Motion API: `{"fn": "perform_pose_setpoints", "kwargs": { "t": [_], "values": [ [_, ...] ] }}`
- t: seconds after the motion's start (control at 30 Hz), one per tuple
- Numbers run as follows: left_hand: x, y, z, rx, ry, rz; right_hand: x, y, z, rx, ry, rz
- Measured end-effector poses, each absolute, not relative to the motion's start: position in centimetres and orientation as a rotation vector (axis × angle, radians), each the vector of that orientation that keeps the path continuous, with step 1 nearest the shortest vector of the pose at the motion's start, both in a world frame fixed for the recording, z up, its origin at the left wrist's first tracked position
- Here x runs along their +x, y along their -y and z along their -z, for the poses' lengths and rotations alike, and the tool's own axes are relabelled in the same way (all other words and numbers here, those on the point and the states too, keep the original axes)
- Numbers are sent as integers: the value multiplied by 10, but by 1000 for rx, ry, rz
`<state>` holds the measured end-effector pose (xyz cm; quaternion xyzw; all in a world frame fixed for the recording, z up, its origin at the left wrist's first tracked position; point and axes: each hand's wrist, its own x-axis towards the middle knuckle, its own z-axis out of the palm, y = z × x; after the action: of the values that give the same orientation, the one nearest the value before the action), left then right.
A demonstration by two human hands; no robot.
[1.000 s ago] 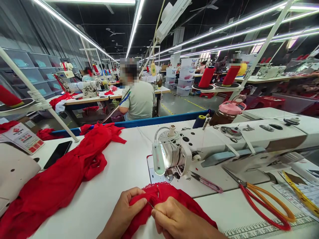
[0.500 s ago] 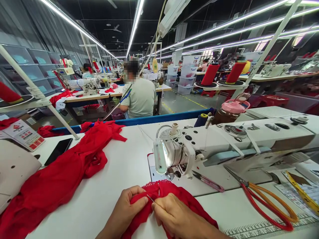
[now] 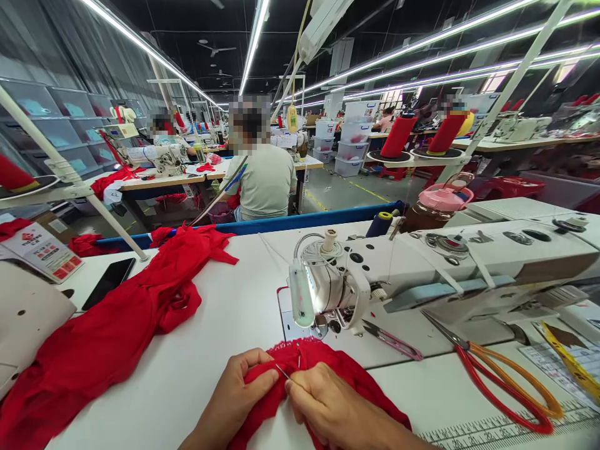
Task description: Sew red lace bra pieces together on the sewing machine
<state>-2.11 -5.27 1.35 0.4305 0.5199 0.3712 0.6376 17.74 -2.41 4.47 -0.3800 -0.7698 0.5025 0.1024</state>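
Observation:
Near the bottom middle, my left hand [image 3: 247, 389] pinches the edge of a red garment [image 3: 344, 369] between thumb and fingers. Just right of it, my right hand [image 3: 321, 397] is closed around a thin, pointed metal tool [image 3: 282, 372]; its handle is hidden in the fist. The tip of this tool meets the red cloth beside my left thumb. Another slim metal piece stands at the cloth near the lacy far edge. Directly beyond the garment is the needle end of a white sewing machine [image 3: 328, 281], with its small lamp lit.
Right of the needle area lie thread snips [image 3: 392, 340] and large scissors [image 3: 504, 375] with red and orange handles. A red cloth pile [image 3: 117, 319] and a black phone [image 3: 109, 283] are at left. A jar with a pink lid [image 3: 445, 197] stands behind the machine. Co-workers sit farther off.
My hands, the tool and the garment look nearly unmoved. The view has shifted very slightly. Ahead, the seated co-worker's head and arm have moved a little.

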Motion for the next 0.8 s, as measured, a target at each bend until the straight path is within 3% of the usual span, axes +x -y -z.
{"fn": "perform_pose_setpoints", "kwargs": {
  "t": [0.53,0.8],
  "values": [
    [-21,54,-15,979,-1150,-842,175,26,-38,-1091,2346,-1298],
    [-20,53,-18,964,-1120,-857,175,30,-18,-1062,2460,-931]
  ]
}}
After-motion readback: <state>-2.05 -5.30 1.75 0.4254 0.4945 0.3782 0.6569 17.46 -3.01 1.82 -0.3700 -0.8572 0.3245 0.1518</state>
